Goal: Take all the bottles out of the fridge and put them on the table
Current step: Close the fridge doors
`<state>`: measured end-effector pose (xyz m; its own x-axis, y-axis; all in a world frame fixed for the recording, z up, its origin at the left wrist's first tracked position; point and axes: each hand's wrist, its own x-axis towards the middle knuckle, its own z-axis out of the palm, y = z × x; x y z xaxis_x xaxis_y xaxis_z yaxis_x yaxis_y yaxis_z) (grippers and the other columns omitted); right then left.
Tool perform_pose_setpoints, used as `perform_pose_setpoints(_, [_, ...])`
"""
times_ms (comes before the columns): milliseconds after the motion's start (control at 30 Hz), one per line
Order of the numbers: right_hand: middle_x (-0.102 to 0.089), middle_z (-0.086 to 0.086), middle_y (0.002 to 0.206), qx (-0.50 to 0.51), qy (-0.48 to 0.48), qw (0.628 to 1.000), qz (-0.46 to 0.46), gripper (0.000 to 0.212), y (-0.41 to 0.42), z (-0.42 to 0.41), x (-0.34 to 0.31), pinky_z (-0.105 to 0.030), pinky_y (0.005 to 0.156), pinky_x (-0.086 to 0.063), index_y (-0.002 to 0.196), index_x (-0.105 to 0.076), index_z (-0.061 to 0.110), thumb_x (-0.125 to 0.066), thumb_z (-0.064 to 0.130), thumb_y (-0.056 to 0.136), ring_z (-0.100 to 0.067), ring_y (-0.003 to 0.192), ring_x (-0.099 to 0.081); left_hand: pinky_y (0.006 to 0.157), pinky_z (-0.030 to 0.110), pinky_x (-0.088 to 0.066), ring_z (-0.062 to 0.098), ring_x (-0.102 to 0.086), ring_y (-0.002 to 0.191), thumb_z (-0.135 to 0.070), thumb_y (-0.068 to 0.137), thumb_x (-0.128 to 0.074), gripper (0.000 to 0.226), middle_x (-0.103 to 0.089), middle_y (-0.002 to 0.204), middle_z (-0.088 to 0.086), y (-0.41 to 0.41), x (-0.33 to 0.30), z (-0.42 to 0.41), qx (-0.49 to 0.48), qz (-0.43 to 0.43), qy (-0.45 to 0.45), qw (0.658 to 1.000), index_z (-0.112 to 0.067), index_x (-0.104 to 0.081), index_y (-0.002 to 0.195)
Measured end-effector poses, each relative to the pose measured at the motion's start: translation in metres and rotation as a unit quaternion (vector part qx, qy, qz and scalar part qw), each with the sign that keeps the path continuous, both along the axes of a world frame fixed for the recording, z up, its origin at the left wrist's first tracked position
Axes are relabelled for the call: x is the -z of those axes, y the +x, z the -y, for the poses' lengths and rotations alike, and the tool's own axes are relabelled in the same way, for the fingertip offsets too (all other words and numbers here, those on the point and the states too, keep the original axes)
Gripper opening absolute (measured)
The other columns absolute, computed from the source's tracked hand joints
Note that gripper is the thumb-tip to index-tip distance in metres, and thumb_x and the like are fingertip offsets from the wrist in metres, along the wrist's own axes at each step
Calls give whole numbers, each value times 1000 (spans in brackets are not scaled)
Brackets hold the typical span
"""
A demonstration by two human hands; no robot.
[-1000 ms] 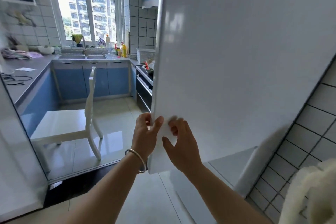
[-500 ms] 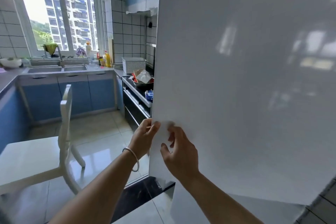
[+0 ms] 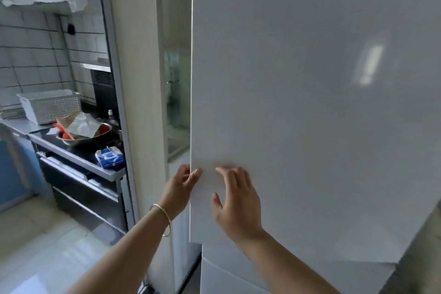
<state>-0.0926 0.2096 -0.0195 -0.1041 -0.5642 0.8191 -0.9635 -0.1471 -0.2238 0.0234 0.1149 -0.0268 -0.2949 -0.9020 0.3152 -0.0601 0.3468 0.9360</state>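
While the white fridge door (image 3: 310, 102) stands slightly ajar, two hands meet its left edge.
Left hand (image 3: 181, 188) curls round the edge; right hand (image 3: 236, 200) lies loosely open on it. Bottles are hidden.

A: Location?
B: Home kitchen. Tall white fridge door (image 3: 310, 102) fills the right.
A: Evidence on the left?
B: White tiled wall (image 3: 35, 55), steel counter (image 3: 78, 157) over dark drawers (image 3: 81, 186), metal bowl (image 3: 83, 136) with scraps, white perforated basket (image 3: 50, 105) at the far end.
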Motion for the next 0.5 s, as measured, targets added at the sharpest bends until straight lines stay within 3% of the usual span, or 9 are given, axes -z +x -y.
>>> perform_pose_setpoints(133, [-45,-6,125,170,-47,979,-101,67,-21,39,-13,-40,89,-42,125,-48,23,-74,30,64,-25,109,-45,44,9,-37,-3,-48,42,-24,93,-56,19,-48,61,-3,-19,-4,56,66,22,-3,998,-8,-49,85])
perform_pose_setpoints(233, [-35,-9,139,266,-24,952,-152,88,-41,58,-22,-55,100,-40,134,-42,25,-83,36,57,-30,124,-38,46,9,-37,-6,-48,43,-31,86,-56,22,-48,61,-6,-34,-4,89,103,11,-1,995,-9,-49,85])
perform_pose_setpoints(333, [-30,-8,145,336,5,927,-165,105,-59,70,-29,-66,97,-35,137,-39,26,-89,39,46,-29,130,-33,46,8,-37,-7,-47,43,-26,89,-58,21,-45,60,-7,-53,-2,112,120,8,1,993,-14,-45,77])
perform_pose_setpoints(500, [-28,-5,147,381,19,906,-182,108,-77,86,-32,-69,97,-32,139,-36,28,-89,44,45,-29,130,-33,49,10,-38,10,-40,58,-21,92,-59,25,-43,61,-6,-72,0,141,129,21,-13,991,-15,-43,74])
